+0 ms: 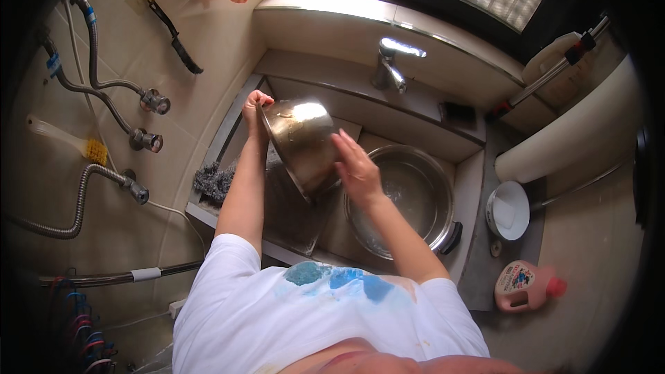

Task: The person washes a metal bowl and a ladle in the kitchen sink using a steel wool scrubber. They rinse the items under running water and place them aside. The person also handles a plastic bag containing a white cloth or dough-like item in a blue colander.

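Note:
My left hand [255,109] grips the rim of a metal basin [306,140], which is tilted on its side over the left part of the sink. Fingers spread, my right hand [358,166] is at the basin's outer base; it is slightly blurred, and whether it touches is hard to tell. A large steel pot [415,197] with a black side handle stands in the sink to the right, and some water appears to lie in it. Behind the basin, a chrome faucet [388,65] rises from the ledge. Dark grey mesh or cloth [213,182] hangs over the sink's left edge.
On the right ledge are a white bowl [508,211], a pink detergent bottle [524,286] and a dark brush or sponge [457,113]. A thick white pipe [566,119] slants at the right. Valves [147,142], hoses and a yellow-bristled brush [94,150] are along the left wall.

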Motion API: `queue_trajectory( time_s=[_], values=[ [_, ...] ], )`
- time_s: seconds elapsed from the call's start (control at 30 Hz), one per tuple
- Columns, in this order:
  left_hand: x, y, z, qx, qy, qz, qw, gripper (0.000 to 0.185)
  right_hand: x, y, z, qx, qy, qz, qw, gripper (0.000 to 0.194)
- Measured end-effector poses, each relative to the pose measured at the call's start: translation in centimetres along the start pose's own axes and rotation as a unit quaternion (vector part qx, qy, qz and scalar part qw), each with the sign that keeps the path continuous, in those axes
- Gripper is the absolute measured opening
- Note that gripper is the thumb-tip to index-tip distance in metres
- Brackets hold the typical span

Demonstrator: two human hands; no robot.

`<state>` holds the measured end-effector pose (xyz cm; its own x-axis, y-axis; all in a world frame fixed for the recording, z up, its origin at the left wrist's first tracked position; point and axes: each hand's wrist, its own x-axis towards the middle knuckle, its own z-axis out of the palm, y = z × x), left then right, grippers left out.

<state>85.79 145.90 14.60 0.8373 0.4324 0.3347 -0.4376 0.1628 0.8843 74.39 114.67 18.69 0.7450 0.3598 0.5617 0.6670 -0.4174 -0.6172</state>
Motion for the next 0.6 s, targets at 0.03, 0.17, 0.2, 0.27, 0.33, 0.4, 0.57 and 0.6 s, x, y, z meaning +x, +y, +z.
queue_trajectory(
  time_s=[0.03, 0.17, 0.2, 0.27, 0.33, 0.4, 0.57, 0.6],
  values=[
    [-0.1, 0.5, -0.5, -0.021, -0.035, 0.023, 0.999, 0.027, -1.8, 2.6, -0.2, -0.033, 0.028, -0.01, 0.999, 0.041],
    [-0.9, 2.2, -2.1, -0.071, -0.072, 0.069, 0.992, 0.026, -13.1, 14.1, -3.3, -0.176, 0.11, 0.243, 0.948, 0.028],
    [-1.4, 2.6, -2.5, -0.068, -0.078, 0.063, 0.993, 0.026, -15.8, 16.4, -3.3, -0.286, 0.128, 0.313, 0.897, 0.028],
    [-2.1, 3.3, -2.9, -0.035, -0.084, 0.073, 0.993, 0.026, -18.7, 20.1, -2.0, -0.216, 0.121, 0.51, 0.824, 0.028],
    [-2.5, 3.4, -3.0, 0.028, -0.096, 0.111, 0.989, 0.026, -17.9, 21.4, -0.2, 0.105, 0.202, 0.663, 0.713, 0.026],
    [-2.6, 3.2, -3.0, -0.067, -0.094, 0.086, 0.99, 0.024, -13.7, 19.6, 1.6, 0.575, 0.344, 0.619, 0.409, 0.025],
    [-2.0, 1.4, -2.4, 0.0, -0.088, 0.144, 0.986, 0.026, -0.1, 4.9, 0.9, 0.661, 0.143, 0.336, 0.656, 0.021],
    [-1.7, 0.8, -1.7, -0.02, -0.112, 0.202, 0.973, 0.028, 1.8, 1.3, 1.4, 0.611, 0.148, 0.274, 0.727, 0.02]
  ],
)
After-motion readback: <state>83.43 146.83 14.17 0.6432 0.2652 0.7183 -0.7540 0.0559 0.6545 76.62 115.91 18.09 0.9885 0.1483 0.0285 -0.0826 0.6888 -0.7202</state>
